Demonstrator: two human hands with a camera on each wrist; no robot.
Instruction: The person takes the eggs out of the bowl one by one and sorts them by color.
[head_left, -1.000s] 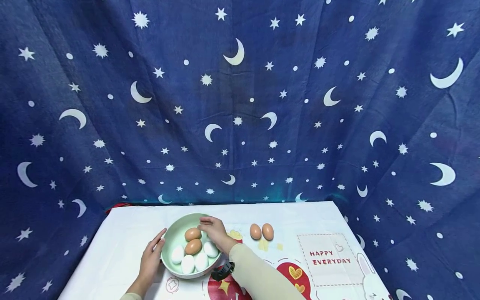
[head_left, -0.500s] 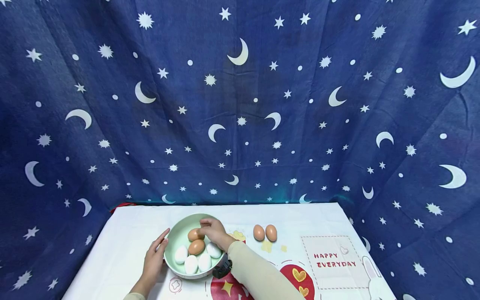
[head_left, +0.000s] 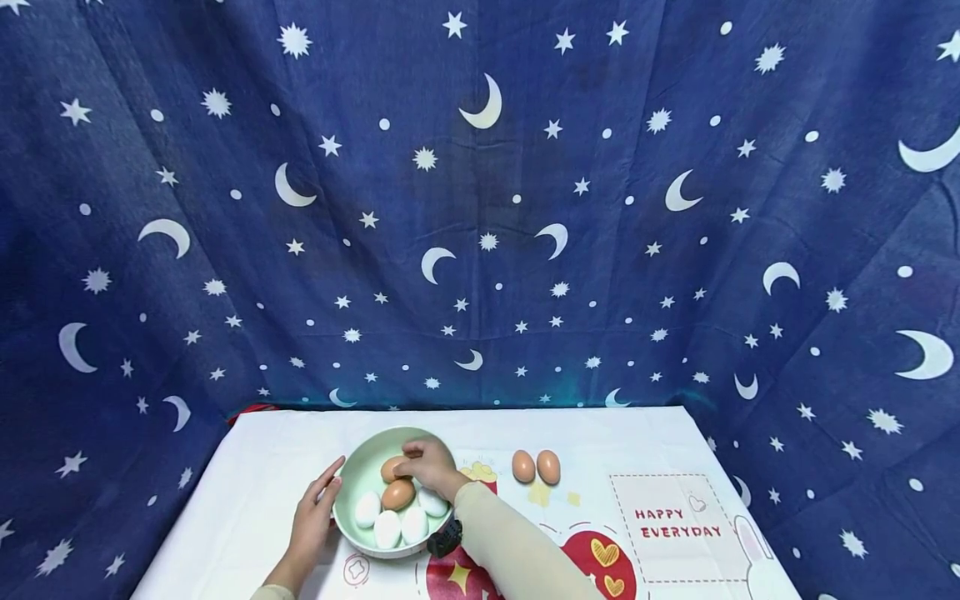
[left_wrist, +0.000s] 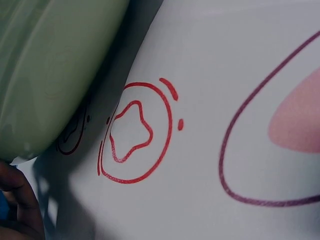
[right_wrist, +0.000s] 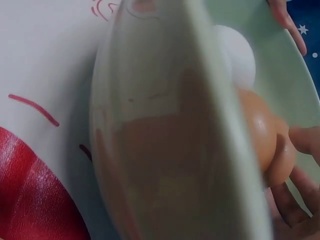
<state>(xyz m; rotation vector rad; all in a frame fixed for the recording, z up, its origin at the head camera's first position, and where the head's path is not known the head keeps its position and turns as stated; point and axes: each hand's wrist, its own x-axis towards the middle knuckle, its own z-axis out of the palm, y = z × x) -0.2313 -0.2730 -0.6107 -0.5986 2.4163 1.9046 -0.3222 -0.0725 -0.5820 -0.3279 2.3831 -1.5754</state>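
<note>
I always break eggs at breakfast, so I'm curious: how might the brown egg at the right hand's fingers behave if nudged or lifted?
The brown egg would probably roll if nudged, given its rounded shape. Its smooth-looking surface might slip from the right hand. If real, its shell could crack against the second brown egg right beside it.

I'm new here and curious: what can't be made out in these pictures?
Head view: right end of one brown egg, behind the right hand.
Left wrist view: most of the left hand, cut off by the picture's edge.
Right wrist view: most of the white eggs, hidden by the bowl.
</note>
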